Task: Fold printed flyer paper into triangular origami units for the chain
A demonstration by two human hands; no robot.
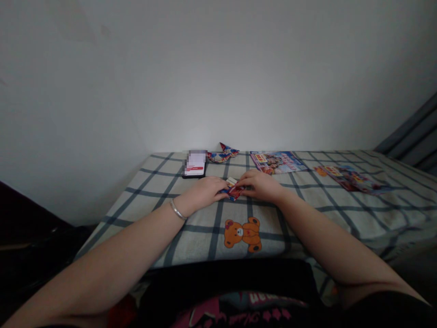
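My left hand point(205, 190) and my right hand point(261, 184) meet over a small folded piece of colourful printed paper point(232, 189) that lies on the checked bed sheet point(191, 214). Fingers of both hands are curled and pinched on the paper's edges. A silver bracelet point(178, 210) circles my left wrist. Most of the folded paper is hidden under my fingers.
A black phone point(195, 165) with a lit screen lies behind my left hand. Another folded colourful paper shape point(223, 155) sits near the wall. Two printed colour sheets point(278, 161) point(351, 178) lie to the right. An orange bear print point(243, 233) marks the sheet.
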